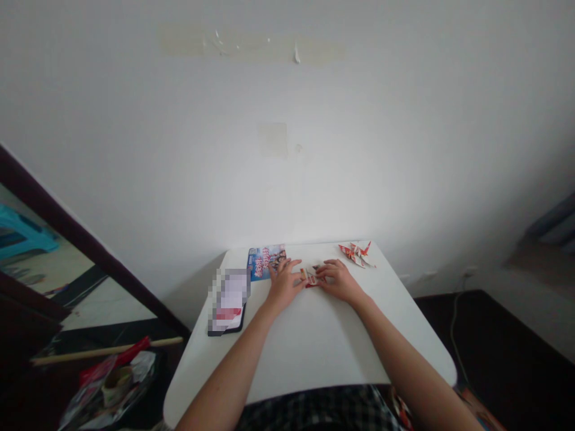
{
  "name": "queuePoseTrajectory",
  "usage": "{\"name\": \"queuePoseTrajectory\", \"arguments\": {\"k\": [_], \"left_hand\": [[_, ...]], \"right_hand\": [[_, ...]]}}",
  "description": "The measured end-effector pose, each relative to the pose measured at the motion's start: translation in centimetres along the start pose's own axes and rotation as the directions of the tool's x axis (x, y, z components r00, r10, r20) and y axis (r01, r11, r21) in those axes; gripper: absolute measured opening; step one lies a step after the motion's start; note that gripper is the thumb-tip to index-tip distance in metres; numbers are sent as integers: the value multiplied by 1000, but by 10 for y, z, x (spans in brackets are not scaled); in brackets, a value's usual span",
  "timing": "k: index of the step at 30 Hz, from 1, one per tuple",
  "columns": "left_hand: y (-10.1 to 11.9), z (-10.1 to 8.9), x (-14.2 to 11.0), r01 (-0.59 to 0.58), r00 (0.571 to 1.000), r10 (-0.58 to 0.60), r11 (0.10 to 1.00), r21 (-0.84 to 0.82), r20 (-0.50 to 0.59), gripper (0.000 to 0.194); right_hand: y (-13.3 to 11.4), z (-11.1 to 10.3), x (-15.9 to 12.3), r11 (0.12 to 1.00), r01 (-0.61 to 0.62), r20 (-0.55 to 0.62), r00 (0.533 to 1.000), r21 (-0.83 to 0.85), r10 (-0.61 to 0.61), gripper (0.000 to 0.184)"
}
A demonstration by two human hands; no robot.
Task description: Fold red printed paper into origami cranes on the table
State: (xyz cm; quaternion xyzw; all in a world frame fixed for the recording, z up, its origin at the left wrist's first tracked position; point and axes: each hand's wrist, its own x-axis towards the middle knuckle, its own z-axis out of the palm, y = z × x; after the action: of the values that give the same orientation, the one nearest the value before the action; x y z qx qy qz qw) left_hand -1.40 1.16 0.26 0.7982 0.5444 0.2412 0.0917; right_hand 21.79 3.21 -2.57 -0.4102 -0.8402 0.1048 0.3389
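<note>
Red-and-white folded paper piece (309, 277) lies flat on the white desk (314, 341), mid-far edge, pinned for creasing: left hand (282, 282) grip spread flat beside it, right hand (338, 279) grip pressing its edge. Finished paper crane (357, 253) parked aside, blue leaflet (265, 261) left.

Blue leaflet (266, 261) at table (314, 335) rear; dark phone (228, 302) left edge; folded crane (358, 254) far right.

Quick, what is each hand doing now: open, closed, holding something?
Left hand: open, flat on the table, fingertips touching the small folded paper.
Right hand: fingers curled, pressing the same paper; a real grasp cannot be told.
</note>
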Motion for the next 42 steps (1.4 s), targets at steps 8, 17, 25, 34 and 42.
{"name": "queuePoseTrajectory", "arguments": {"k": [8, 17, 25, 34, 42], "left_hand": [[-1, 9, 4, 35, 993, -40, 998, -50, -115, 12], [-4, 12, 4, 37, 989, -43, 998, -44, -142, 10], [-4, 16, 7, 76, 987, -78, 997, -19, -143, 10], [-9, 12, 5, 73, 994, -71, 997, 14, -82, 23], [-9, 3, 4, 103, 995, -103, 994, 43, -16, 22]], "right_hand": [[-5, -2, 3, 996, -72, 70, 995, 58, 68, 9], [-16, -4, 3, 980, -180, 111, 979, 84, 171, 11], [-19, 1, 7, 968, -221, 70, 974, 115, 214, 15], [-20, 4, 7, 946, -284, 34, 959, 160, 282, 14], [-12, 7, 5, 965, -242, 75, 969, 106, 235, 18]]}}
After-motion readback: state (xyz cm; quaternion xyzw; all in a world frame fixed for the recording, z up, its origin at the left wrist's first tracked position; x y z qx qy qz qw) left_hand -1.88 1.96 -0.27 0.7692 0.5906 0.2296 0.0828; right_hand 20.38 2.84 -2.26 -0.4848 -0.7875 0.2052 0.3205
